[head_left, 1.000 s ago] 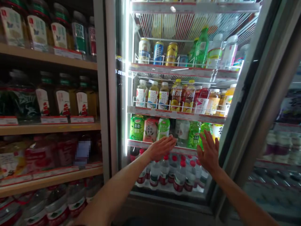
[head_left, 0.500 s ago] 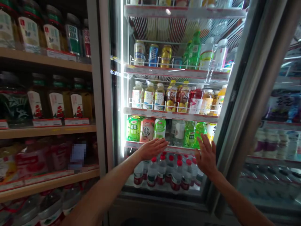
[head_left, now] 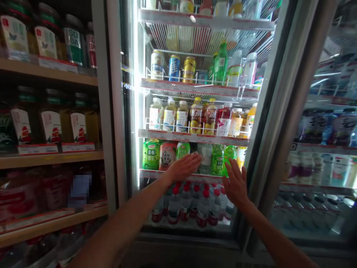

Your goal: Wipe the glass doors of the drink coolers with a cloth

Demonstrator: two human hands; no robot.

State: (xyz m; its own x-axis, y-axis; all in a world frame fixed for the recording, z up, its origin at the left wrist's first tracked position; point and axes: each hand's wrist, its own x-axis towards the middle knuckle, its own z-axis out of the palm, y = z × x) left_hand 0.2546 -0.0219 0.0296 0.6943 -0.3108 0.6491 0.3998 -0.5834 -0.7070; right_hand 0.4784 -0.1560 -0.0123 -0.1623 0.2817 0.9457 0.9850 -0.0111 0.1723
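Both my hands reach into a lit drinks fridge (head_left: 195, 89) whose glass door (head_left: 281, 111) stands swung out to the right. My left hand (head_left: 184, 167) is flat with fingers stretched out, in front of green and pink labelled bottles (head_left: 158, 154) on the third shelf. My right hand (head_left: 235, 182) is open with fingers spread, just in front of green bottles (head_left: 221, 160) near the door frame. Neither hand holds anything. Between the hands stands a pale bottle (head_left: 206, 158).
Red-capped water bottles (head_left: 192, 201) fill the fridge's bottom shelf. Tea bottles (head_left: 195, 117) and cans (head_left: 174, 69) stand on higher shelves. Wooden shelves (head_left: 50, 160) with dark bottles and price tags run along the left. A second fridge (head_left: 320, 149) is at right.
The view has shifted so the fridge sits further left in the picture. My left hand has risen slightly toward the third-shelf bottles; my right hand stays spread beside the door frame.
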